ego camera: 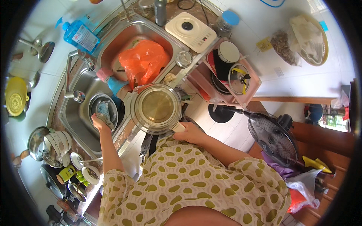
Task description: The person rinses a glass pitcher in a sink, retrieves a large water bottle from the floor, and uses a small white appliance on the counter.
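Observation:
In my right hand [190, 132] is the pale handle of a round see-through pot [157, 106], apparently a glass saucepan, with a yellowish base. It is held level in front of my body, over the front edge of the counter. My left hand [99, 122] reaches into the left sink basin [82, 121] and grips a greyish cloth [106, 121] at the rim of a metal bowl [92, 104]. A blue mesh scrubber [103, 108] lies inside that bowl. The fingertips of my left hand are partly hidden by the cloth.
An orange plastic bag [145, 60] lies in the right basin. Pink and blue rubber gloves [116, 84] rest over the divider below the faucet [74, 94]. An induction cooker [191, 32], a pink rack [251, 82] and a standing fan [273, 139] are to the right; bowls [58, 142] stand left.

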Action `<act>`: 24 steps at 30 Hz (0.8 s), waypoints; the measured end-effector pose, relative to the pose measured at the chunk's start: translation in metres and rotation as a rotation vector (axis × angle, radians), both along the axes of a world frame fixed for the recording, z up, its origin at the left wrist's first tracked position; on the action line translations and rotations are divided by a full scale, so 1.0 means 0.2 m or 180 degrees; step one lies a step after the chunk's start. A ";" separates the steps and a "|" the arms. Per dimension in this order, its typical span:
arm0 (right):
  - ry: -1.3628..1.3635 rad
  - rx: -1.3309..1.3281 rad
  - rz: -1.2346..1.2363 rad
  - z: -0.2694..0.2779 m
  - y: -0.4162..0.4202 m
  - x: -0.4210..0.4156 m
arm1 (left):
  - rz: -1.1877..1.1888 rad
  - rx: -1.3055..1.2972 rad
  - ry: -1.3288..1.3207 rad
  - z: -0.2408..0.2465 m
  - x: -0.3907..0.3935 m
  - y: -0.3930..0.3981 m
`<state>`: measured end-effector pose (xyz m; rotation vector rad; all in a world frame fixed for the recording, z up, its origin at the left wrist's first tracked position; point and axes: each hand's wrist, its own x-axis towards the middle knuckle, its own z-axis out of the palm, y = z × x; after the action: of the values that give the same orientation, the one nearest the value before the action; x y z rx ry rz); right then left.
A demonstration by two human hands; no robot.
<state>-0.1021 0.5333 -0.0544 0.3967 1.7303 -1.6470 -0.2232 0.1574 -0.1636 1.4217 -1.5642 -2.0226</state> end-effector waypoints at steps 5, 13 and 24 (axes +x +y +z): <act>0.0130 0.0053 -0.0094 -0.01 0.01 0.03 | 0.0107 -0.0179 -0.0011 0.00 -0.02 0.01; 0.0054 -0.0011 -0.0274 0.16 0.08 0.07 | 0.0233 -0.0378 0.0099 0.09 0.00 0.06; -0.0404 0.0188 -0.0893 0.29 0.21 0.15 | 0.0246 -0.0141 0.0051 0.07 -0.04 0.04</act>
<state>-0.0713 0.5753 0.0030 0.7856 1.6898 -1.7244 -0.2312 0.1660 -0.1498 1.4238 -1.5137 -1.9388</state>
